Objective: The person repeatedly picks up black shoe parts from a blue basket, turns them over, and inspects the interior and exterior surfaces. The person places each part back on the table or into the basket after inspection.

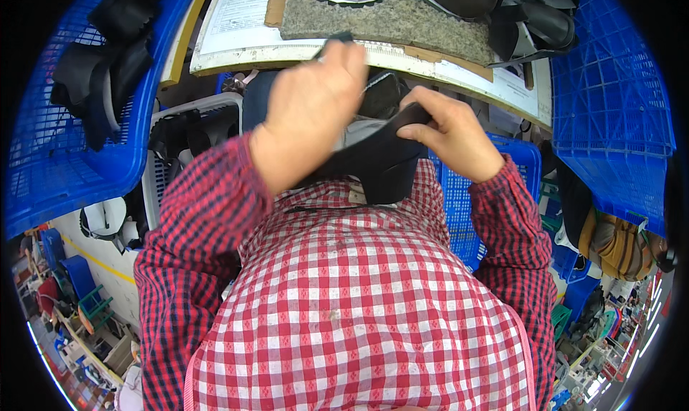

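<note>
A black shoe upper point(384, 170) with a pale grey lining hangs over my lap, in front of the table edge. My right hand point(452, 131) pinches its upper edge between thumb and fingers. My left hand point(316, 102) is raised on the left side of the upper, smeared by motion, with its fingers curled closed. A small dark thing point(339, 38) shows at its fingertips; its kind is too blurred to tell. My left hand and wrist hide part of the upper behind them.
A grey stone slab point(380, 25) lies on the white table point(244, 59), with black shoe uppers point(535, 27) on and beside it. Blue crates point(610, 88) stand at both sides; the left one holds black pieces point(97, 84). Below the table are a pale basket point(233, 109) and another blue crate point(459, 210).
</note>
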`<state>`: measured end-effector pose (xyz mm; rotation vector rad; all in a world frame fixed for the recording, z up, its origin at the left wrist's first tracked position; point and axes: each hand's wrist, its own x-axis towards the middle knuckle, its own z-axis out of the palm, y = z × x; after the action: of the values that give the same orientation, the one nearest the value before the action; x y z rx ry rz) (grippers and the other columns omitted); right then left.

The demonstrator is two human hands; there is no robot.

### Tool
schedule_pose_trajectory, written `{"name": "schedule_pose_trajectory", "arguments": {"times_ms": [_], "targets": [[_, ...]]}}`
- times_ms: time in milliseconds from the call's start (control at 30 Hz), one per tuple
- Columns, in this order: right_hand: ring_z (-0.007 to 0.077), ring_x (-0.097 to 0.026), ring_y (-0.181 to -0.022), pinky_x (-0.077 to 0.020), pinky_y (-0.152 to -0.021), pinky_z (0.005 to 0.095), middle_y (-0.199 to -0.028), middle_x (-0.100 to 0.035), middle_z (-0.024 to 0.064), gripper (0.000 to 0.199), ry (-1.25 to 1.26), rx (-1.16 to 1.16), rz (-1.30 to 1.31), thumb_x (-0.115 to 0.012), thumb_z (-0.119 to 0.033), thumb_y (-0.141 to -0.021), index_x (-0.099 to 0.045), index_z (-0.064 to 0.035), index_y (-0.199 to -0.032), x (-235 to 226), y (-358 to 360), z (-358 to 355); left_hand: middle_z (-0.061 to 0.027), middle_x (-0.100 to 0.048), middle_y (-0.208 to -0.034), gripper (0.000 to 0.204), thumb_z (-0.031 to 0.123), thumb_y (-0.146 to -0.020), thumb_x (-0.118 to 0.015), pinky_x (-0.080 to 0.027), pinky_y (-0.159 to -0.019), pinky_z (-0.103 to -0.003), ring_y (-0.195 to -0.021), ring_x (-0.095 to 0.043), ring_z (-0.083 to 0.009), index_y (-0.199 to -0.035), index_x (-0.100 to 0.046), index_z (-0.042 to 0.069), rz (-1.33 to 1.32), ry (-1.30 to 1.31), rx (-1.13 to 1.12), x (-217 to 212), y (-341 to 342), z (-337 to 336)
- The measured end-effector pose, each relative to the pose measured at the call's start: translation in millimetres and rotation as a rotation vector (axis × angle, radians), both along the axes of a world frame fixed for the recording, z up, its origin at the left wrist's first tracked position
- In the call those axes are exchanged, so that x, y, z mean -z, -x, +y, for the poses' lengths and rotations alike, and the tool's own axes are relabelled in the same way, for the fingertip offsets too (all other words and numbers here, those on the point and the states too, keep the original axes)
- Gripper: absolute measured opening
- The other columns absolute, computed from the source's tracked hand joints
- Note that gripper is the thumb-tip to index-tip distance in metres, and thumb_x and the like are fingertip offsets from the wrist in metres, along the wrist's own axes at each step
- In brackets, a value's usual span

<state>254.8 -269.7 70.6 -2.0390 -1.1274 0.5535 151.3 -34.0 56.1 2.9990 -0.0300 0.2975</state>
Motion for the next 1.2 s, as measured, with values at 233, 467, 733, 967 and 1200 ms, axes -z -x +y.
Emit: {"name": "schedule_pose_trajectory", "arguments": {"times_ms": [233,467,733,967,1200], "targets": [[0.0361,-0.059,-0.094,-0.0502,-0.082,0.0422,-0.095,-0.057,0.0118,0.045,0.063,-0.034,-0.128,-0.089,-0.005,-0.067,-0.055,-0.0049,-0.097,-30.6,15.2,-9.0,-0.0131,-0.07,-0.106,0.064,-0.002,-0.073,-0.079,-0.047,-0.093,-0.044,-0.105,-0.068,-0.0347,-0.132,-0.054,0.004,0.341,0.51,0.432,0.2,15.3,-23.3],[0.0327,-0.054,-0.078,-0.045,-0.067,0.0391,-0.08,-0.049,0.0092,0.04,-0.337,0.032,-0.376,-0.074,0.01,-0.053,-0.049,-0.0067,-0.08,-26.2,41.1,-16.5,-0.0066,-0.069,-0.105,0.047,-0.002,-0.077,-0.072,-0.044,-0.077,-0.033,-0.081,-0.063,-0.0211,-0.122,-0.062,0.005,-0.416,0.424,0.374,-12.2,57.0,0.7],[0.03,-0.054,-0.074,-0.0451,-0.065,0.0369,-0.079,-0.05,0.009,0.042,-0.282,0.154,-0.253,-0.08,0.01,-0.056,-0.049,-0.0062,-0.08,-2.1,43.3,-9.5,-0.0073,-0.069,-0.098,0.029,0.006,-0.074,-0.074,-0.044,-0.067,-0.034,-0.073,-0.06,-0.0212,-0.102,-0.069,0.006,-0.355,0.342,0.501,-9.6,50.9,6.3],[0.0225,-0.063,-0.076,-0.049,-0.065,0.0324,-0.082,-0.062,0.0063,0.037,-0.102,0.096,-0.01,-0.093,-0.013,-0.069,-0.062,-0.0035,-0.085,-14.0,33.9,-9.2,-0.016,-0.067,-0.109,0.052,0.002,-0.072,-0.086,-0.051,-0.078,-0.041,-0.091,-0.066,-0.0318,-0.114,-0.055,0.004,-0.311,0.483,0.509,9.5,42.3,3.5],[0.0261,-0.074,-0.076,-0.0571,-0.071,0.0354,-0.083,-0.076,0.0108,0.027,0.171,-0.182,-0.361,-0.081,-0.029,-0.085,-0.078,-0.0031,-0.092,-60.5,-7.7,5.3,-0.0171,-0.06,-0.116,0.056,-0.006,-0.079,-0.08,-0.056,-0.083,-0.039,-0.098,-0.068,-0.0323,-0.124,-0.048,0.0,-0.093,0.696,0.33,19.7,35.5,-25.1]]}}
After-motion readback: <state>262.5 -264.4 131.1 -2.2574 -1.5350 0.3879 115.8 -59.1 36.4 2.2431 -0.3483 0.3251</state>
